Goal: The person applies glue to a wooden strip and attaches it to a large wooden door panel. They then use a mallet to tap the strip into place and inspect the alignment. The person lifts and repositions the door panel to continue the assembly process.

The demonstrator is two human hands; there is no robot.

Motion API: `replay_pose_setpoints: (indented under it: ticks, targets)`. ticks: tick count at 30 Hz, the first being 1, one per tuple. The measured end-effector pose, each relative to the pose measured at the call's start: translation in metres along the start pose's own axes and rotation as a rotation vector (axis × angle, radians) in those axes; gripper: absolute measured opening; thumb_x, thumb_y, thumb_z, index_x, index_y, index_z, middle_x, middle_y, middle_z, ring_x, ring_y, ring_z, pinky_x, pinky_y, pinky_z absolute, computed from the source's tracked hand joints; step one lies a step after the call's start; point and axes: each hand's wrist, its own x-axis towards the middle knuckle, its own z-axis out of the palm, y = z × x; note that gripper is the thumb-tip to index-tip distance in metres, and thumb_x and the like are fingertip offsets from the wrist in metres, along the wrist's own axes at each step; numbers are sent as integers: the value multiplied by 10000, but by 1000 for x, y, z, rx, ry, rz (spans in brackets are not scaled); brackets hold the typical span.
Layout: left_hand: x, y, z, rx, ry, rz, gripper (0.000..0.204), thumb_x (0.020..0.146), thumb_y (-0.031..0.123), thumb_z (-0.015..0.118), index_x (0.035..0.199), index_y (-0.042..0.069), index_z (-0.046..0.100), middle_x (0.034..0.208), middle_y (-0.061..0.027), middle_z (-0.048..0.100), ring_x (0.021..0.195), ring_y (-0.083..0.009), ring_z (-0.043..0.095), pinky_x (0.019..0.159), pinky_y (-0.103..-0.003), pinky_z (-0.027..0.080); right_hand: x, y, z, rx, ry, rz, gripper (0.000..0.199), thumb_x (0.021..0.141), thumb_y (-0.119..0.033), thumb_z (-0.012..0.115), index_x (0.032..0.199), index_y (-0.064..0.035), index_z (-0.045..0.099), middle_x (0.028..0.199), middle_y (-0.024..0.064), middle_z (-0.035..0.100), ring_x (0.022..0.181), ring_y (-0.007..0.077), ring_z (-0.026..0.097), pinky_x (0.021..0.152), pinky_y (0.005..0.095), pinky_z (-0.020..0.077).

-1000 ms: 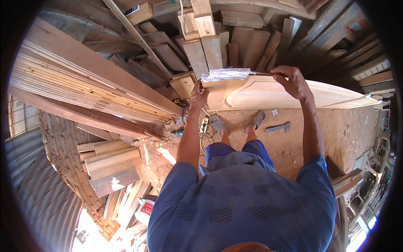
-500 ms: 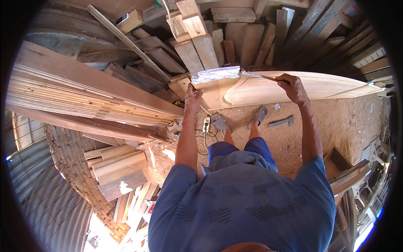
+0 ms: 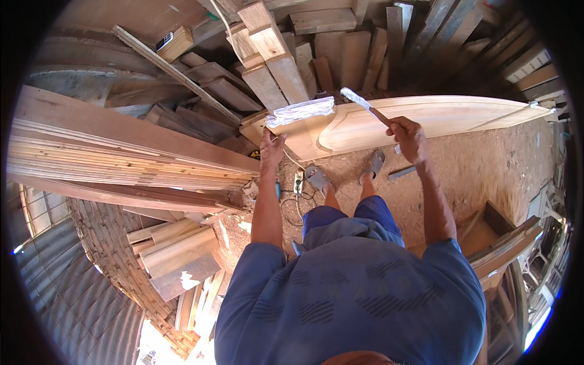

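My right hand (image 3: 409,140) is closed around a slim brown wooden-handled spreading tool (image 3: 380,117), its flat blade smeared with white paste and pointing up and to the left, raised over the top edge of the panel before me. My left hand (image 3: 273,150) is bent at the left end of a whitish, uneven-faced flat strip (image 3: 301,112); my fingertips are partly hidden there, so I cannot tell whether they grip it or only rest against it. The strip lies across the left part of the long pale wooden panel (image 3: 420,118), which has a curved carved outline and stretches away to my right. The tool's white tip is just beside the strip's right end, apart from it.

Below the panel, my feet in grey sandals (image 3: 320,178) stand on the brown dirt floor (image 3: 486,164). A white power strip (image 3: 298,182) with cords lies by my left foot, and a dark grey metal bar (image 3: 401,173) lies right of my feet, partly covered by my forearm.

Beyond the strip, pale squared timbers (image 3: 286,76) are stacked. To my left is a thick stack of long reddish-brown boards (image 3: 121,155); nearer me, short pale planks (image 3: 180,246) are piled beside grey corrugated sheeting (image 3: 79,292).
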Motion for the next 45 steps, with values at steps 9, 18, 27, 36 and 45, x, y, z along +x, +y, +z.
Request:
replay_pose_setpoints:
  ticks: [9, 18, 27, 36, 45]
  targets:
    - [1, 7, -5, 120, -13, 22, 435, 874, 125, 672, 1247, 25, 473, 1103, -134, 636, 986, -224, 625, 844, -340, 492, -66, -13, 124, 215, -2, -47, 237, 912, -123, 594, 1083, 25, 665, 798, 22, 623, 663, 86, 523, 575, 225, 435]
    - [4, -2, -9, -24, -65, -19, 426, 877, 92, 664, 1251, 15, 474, 1094, -126, 636, 987, -201, 611, 844, -321, 483, -65, -48, 125, 759, -35, 81, 280, 911, -33, 604, 1175, 60, 602, 885, 5, 625, 775, 49, 546, 643, 200, 450]
    - [2, 3, -11, -78, -117, -32, 481, 854, 104, 699, 1257, 2, 457, 1124, -122, 622, 1024, -196, 605, 858, -329, 510, -65, 0, 54, 253, -75, 224, 218, 896, -65, 598, 1093, 14, 652, 819, 40, 652, 701, 76, 559, 582, 233, 462]
    - [-19, 95, -11, 312, -142, -192, 552, 787, 62, 762, 1247, -1, 464, 1123, -107, 626, 1012, -188, 620, 897, -297, 538, -34, -69, -23, -67, 28, -79, 202, 922, -70, 503, 1075, -22, 626, 830, 69, 657, 718, 147, 570, 694, 299, 478]
    - [-83, 35, -17, -243, -235, 14, 455, 796, 12, 737, 1185, 47, 505, 1053, -56, 626, 970, -132, 600, 868, -269, 509, -7, -87, -38, -331, -143, -104, 143, 857, -59, 617, 988, -8, 648, 757, 109, 621, 673, 186, 578, 639, 305, 454]
